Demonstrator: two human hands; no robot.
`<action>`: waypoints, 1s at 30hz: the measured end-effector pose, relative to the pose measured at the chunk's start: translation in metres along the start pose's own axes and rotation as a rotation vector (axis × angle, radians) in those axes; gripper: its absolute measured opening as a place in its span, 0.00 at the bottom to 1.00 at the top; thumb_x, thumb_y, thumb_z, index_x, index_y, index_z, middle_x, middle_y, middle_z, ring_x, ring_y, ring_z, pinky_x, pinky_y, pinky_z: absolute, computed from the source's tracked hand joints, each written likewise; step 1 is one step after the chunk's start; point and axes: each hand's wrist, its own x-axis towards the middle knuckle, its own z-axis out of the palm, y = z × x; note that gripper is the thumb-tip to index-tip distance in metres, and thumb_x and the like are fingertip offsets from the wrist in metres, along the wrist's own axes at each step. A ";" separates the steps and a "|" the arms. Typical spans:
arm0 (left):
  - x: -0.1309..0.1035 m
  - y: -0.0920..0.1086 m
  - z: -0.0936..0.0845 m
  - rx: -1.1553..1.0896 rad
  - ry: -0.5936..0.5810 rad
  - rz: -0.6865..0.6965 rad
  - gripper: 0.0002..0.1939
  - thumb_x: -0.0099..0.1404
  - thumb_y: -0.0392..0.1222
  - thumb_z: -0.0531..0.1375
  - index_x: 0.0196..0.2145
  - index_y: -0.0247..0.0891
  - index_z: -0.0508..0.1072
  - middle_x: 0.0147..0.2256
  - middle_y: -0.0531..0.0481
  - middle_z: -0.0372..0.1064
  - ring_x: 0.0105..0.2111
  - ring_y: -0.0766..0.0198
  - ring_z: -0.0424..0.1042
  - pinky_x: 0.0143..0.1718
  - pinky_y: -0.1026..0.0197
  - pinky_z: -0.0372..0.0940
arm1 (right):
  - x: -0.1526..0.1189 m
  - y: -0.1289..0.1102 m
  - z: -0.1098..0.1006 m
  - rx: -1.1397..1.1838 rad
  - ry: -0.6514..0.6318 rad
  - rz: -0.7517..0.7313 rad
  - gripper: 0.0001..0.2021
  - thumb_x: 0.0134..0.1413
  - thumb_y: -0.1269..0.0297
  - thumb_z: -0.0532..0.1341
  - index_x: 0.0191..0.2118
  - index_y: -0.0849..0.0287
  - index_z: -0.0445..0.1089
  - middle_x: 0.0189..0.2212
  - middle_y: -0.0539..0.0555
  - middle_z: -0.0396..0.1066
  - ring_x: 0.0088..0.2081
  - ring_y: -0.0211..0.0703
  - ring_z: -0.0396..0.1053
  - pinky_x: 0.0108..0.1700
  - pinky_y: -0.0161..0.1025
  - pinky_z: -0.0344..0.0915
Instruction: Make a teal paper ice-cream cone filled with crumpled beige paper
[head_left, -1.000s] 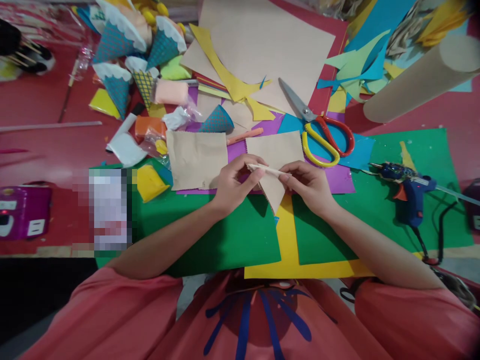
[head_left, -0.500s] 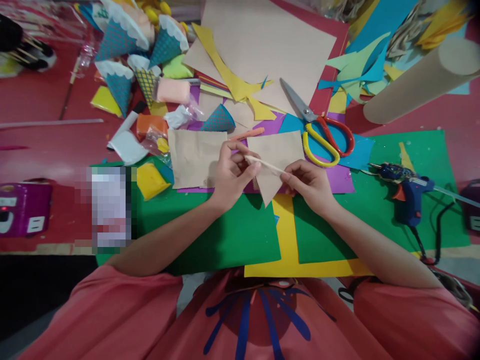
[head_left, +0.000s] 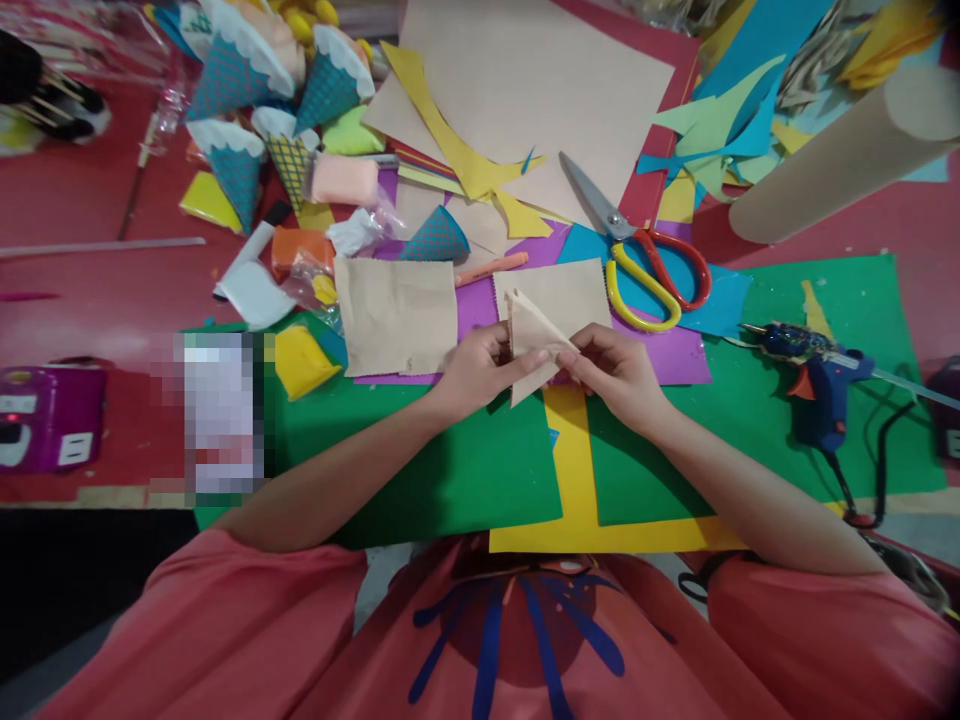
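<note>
Between my two hands is a folded piece of beige paper [head_left: 531, 328], pointed at its lower end. My left hand [head_left: 484, 368] pinches its left side, thumb in front and fingers behind. On the right edge, my right hand [head_left: 611, 365] grips the same paper between thumb and fingertips. Behind it lies a flat beige paper piece with a zigzag edge [head_left: 577, 283]. Another beige piece [head_left: 397, 315] rests to the left of my left hand. An orange marker [head_left: 491, 268] lies just beyond the hands.
Scissors with red and yellow handles [head_left: 641, 270] lie beyond my right hand. A blue glue gun [head_left: 821, 390] rests on green sheets [head_left: 465, 470] at right. Patterned paper cones [head_left: 236, 170] and clay packets [head_left: 304, 360] are at left. A beige paper roll [head_left: 832, 165] stands tilted at right.
The folded paper has turned from edge-on to show its broad face. My left hand has moved down along it, while my right hand stays nearly in place.
</note>
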 end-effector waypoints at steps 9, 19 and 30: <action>-0.001 -0.006 0.001 0.020 0.061 0.149 0.21 0.56 0.57 0.68 0.35 0.35 0.77 0.31 0.47 0.79 0.30 0.61 0.78 0.28 0.63 0.72 | 0.002 0.003 -0.003 0.152 0.008 0.025 0.17 0.50 0.51 0.71 0.33 0.58 0.67 0.26 0.46 0.68 0.24 0.30 0.66 0.25 0.30 0.65; -0.001 0.002 0.002 -0.182 0.005 0.096 0.19 0.53 0.54 0.72 0.33 0.37 0.76 0.28 0.52 0.75 0.27 0.62 0.77 0.27 0.61 0.75 | 0.001 0.006 -0.009 0.298 0.016 0.082 0.12 0.48 0.57 0.73 0.33 0.59 0.75 0.25 0.48 0.75 0.26 0.33 0.74 0.29 0.31 0.72; 0.000 0.003 0.000 -0.342 -0.057 0.083 0.19 0.50 0.53 0.75 0.33 0.39 0.78 0.30 0.50 0.79 0.28 0.62 0.80 0.29 0.63 0.76 | 0.001 0.007 -0.009 0.218 0.020 -0.092 0.05 0.54 0.61 0.69 0.35 0.55 0.80 0.29 0.49 0.75 0.26 0.32 0.74 0.31 0.32 0.74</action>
